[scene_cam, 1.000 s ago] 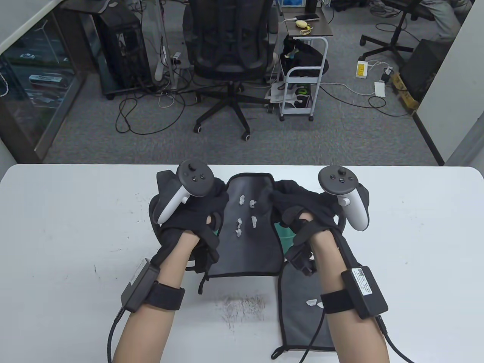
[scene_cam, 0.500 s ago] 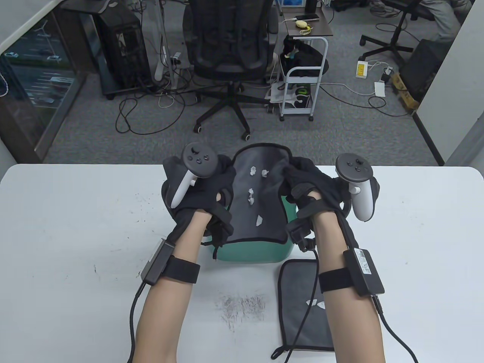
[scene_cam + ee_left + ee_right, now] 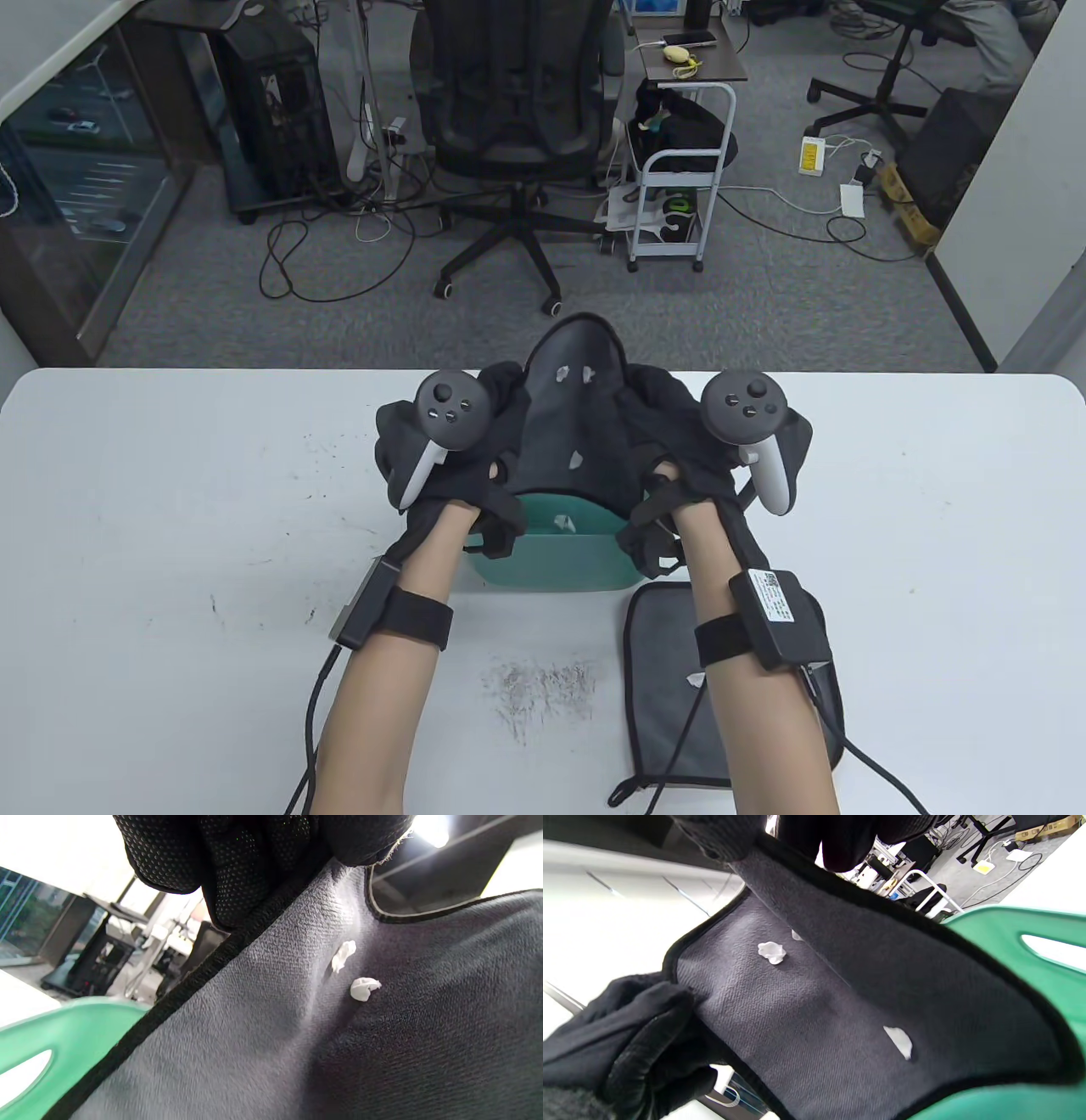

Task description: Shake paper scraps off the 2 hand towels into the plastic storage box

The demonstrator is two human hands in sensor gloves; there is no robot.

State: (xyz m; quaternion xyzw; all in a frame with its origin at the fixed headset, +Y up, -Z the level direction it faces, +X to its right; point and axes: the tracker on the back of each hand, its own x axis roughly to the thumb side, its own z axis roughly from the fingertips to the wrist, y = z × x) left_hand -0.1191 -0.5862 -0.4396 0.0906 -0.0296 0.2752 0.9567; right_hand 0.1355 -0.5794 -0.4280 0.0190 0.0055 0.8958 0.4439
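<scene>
Both hands, left [image 3: 462, 450] and right [image 3: 679, 441], pinch the side edges of a grey towel [image 3: 573, 416], holding it tilted over the green box [image 3: 551, 560] near the table's [image 3: 170, 526] middle. Scraps [image 3: 570, 372] cling to its raised far end, one [image 3: 564, 523] lies in the box. The second towel [image 3: 670, 679] lies flat toward the near edge, under the right forearm.

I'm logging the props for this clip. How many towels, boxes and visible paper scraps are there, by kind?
Towels: 2, a held towel gripped by the left hand and right hand, and a flat towel on the table.
Green box: 1.
Paper scraps in view: 5, namely 3 on the held towel, 1 in the box, 1 on the flat towel.
Total: 8.
</scene>
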